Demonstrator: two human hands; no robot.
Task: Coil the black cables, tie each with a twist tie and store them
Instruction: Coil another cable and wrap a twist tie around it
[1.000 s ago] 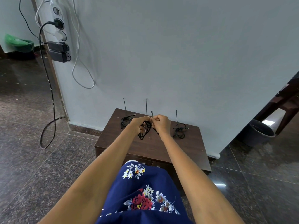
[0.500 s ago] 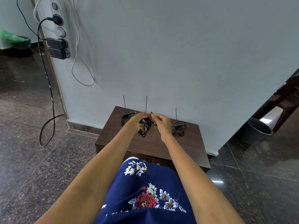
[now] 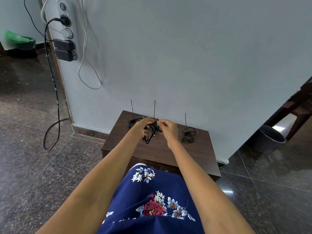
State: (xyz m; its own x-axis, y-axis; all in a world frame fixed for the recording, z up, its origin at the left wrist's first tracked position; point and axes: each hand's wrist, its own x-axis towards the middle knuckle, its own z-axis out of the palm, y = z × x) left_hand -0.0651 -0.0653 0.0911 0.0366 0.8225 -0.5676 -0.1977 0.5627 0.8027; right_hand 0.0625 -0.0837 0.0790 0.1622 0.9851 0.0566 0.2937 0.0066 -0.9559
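Note:
On a low brown cabinet point(image 3: 157, 152) against the wall, my left hand point(image 3: 141, 126) grips a coiled black cable point(image 3: 150, 135) whose loops hang below my fingers. My right hand point(image 3: 168, 129) pinches a thin black twist tie at the top of that coil. A second black cable point(image 3: 132, 122) lies coiled at the back left, partly hidden by my left hand. A third coiled cable point(image 3: 188, 136) lies at the right. Three black ties stand upright against the wall: the left tie point(image 3: 132, 108), the middle tie point(image 3: 154, 108) and the right tie point(image 3: 185, 119).
A power strip point(image 3: 65, 29) with plugs hangs on the wall at upper left, its black cord point(image 3: 55, 102) and white cord point(image 3: 87, 65) trailing down. A grey bucket point(image 3: 268, 138) stands on the floor at right, beside dark wooden furniture point(image 3: 297, 102). A green bag point(image 3: 18, 39) lies far left.
My right hand has drawn slightly rightward and its tie end has dropped from pointing up to lying level at the coil's top. The view shifted a little.

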